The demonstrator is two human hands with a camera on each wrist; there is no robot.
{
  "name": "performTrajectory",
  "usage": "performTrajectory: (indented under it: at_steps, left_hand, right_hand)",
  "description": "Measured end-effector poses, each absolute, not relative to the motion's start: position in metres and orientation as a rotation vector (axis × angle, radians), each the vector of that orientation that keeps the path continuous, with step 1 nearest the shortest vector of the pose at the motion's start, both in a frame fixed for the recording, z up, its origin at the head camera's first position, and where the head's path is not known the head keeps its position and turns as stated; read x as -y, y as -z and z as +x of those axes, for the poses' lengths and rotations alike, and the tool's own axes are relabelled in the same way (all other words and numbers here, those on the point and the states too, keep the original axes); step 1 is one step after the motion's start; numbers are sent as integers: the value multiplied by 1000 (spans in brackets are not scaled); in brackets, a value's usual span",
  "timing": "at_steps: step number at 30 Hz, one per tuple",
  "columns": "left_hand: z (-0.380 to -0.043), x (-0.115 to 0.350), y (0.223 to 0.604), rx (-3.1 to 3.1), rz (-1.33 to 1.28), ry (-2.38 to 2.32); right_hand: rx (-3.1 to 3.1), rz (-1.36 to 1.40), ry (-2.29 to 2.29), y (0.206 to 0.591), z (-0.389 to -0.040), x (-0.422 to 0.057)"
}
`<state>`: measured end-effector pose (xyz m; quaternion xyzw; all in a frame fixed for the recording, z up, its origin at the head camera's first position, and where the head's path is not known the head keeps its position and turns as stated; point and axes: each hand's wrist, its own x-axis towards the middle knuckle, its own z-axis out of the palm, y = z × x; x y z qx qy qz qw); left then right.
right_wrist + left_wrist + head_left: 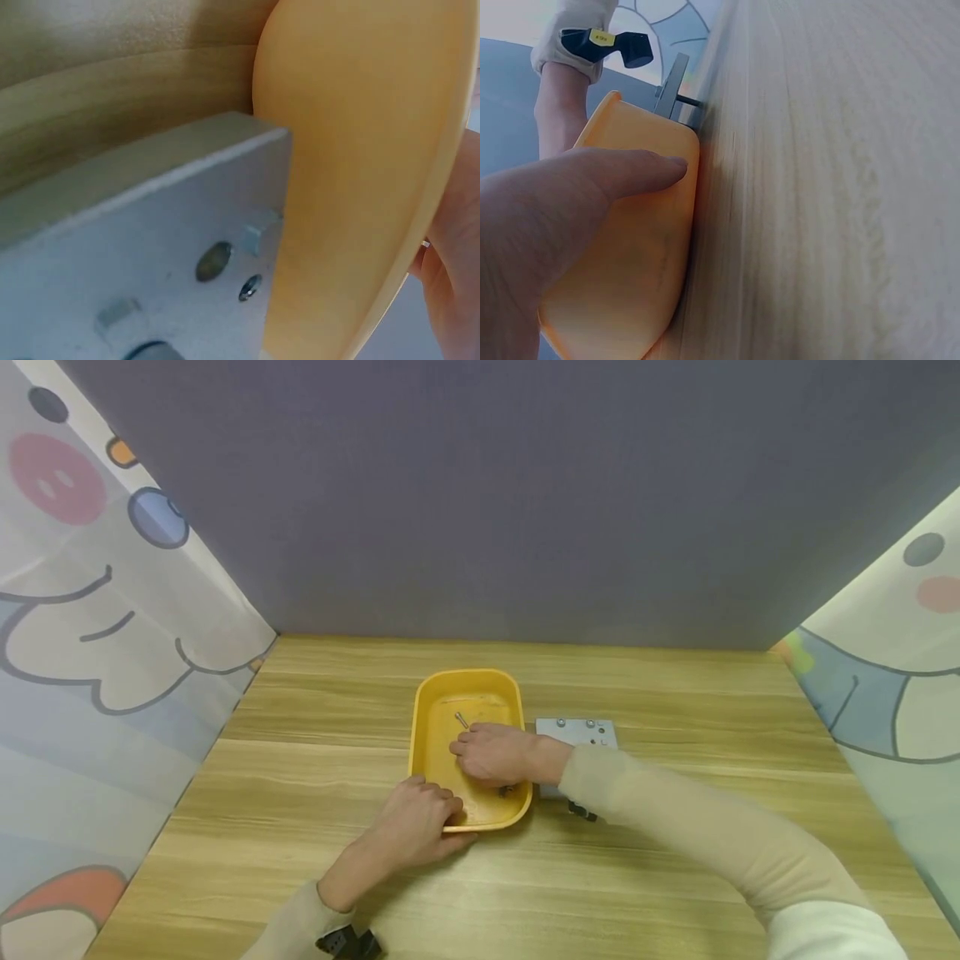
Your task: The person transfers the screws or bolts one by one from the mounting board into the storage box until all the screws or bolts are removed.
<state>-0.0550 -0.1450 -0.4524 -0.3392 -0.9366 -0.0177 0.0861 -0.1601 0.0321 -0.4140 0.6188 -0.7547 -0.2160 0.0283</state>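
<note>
A yellow tray (pixel 422 727) stands on the table. My left hand (pixel 416 818) grips its near-left corner, fingers over the rim; the left wrist view shows the thumb (pixel 649 171) against the outer wall. Inside the tray, my right hand (pixel 498 753) has its fingers curled. A metal bolt (pixel 461 720) sticks out beside these fingers, and a glint of metal (pixel 426 243) shows between them in the right wrist view; the grip itself is mostly hidden. Small dark hardware (pixel 506 791) lies on the tray floor by the right hand.
A grey metal plate (pixel 573 732) with bolts and holes stands just right of the tray, partly under the right forearm. A small black part (pixel 582 812) shows at its near edge. Behind the wooden table (pixel 315 693) rises a grey panel (pixel 525 510); printed curtains (pixel 135 635) flank the sides.
</note>
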Motion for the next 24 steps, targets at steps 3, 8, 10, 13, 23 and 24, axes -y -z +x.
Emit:
performTrajectory:
  at_steps: [3, 8, 10, 13, 23, 24]
  left_hand:
    - [-55, 145, 453, 2785, -1016, 54]
    - [-55, 145, 453, 2773, -1019, 53]
    - [-56, 146, 452, 2771, -1017, 59]
    - [-57, 146, 452, 2772, -1017, 71]
    - [-55, 152, 453, 2821, -993, 244]
    - [-54, 153, 453, 2820, -989, 297]
  right_hand:
    - [2331, 1902, 649, 414, -159, -33]
    - [2384, 1889, 531, 412, -160, -37]
    - [2406, 1882, 459, 410, -161, -39]
    - [2410, 1860, 344, 406, -163, -44]
    - [2512, 1646, -204, 393, -162, -76]
    - [2525, 1608, -266, 392, -161, -81]
